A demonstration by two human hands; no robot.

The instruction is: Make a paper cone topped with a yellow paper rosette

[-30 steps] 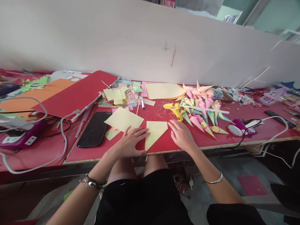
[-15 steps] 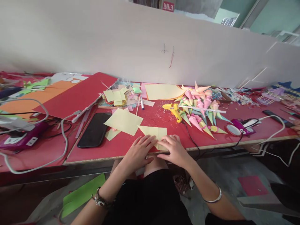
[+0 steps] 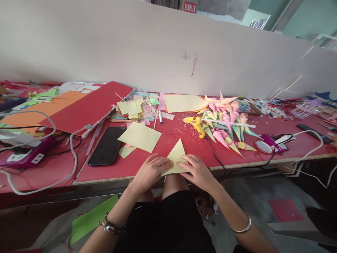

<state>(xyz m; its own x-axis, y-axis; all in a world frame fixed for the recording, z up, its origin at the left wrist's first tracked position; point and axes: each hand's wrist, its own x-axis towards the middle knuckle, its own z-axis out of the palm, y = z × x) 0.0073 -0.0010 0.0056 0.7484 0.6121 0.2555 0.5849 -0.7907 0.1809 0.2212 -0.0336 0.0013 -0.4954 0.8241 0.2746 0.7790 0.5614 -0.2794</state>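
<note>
A pale yellow sheet of paper lies at the table's front edge, one corner pointing away from me. My left hand grips its left side between thumb and fingers. On the right side, my right hand has its fingers spread over the paper, fingertips touching it. Beyond and to the left lies another pale yellow sheet, partly covering a smaller piece. A black phone rests left of these sheets. The yellow glue gun lies to the right, a clear glue stick in its back.
Several pastel paper cones are heaped behind the glue gun. Paper scraps and a marker lie at the back. A red board slants across the left. Purple power strips and cables flank the work area.
The paper under my hands has turned, so a corner now points away from me. My left hand has moved left and closed on its edge; my right hand stays on the right side.
</note>
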